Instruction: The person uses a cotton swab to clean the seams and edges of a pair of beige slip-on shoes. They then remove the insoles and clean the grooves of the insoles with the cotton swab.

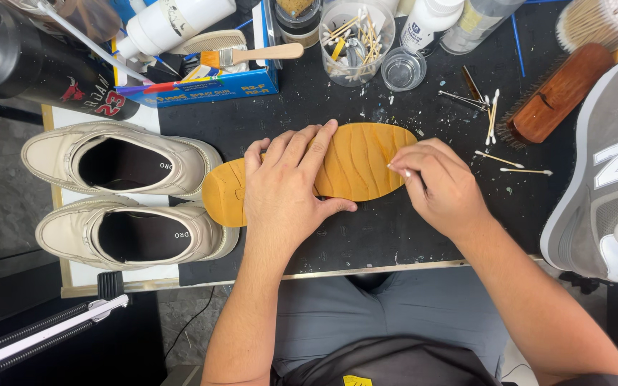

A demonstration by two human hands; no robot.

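Note:
A tan rubber shoe sole (363, 161) lies tread-up on the black mat (395, 236), its heel end pointing left. My left hand (287, 189) lies flat across its middle, fingers spread, pressing it down. My right hand (441, 186) is at the sole's toe end, fingers pinched on a cotton swab (403, 172) whose white tip touches the sole's edge.
Two cream shoes (119, 161) (134, 236) sit at the left. A grey sneaker (606, 179) stands at the right, a wooden brush (556, 93) behind it. Loose swabs (513, 164), a clear cup of swabs (355, 39), a small glass dish (403, 69), bottles and a blue box (209, 86) crowd the back.

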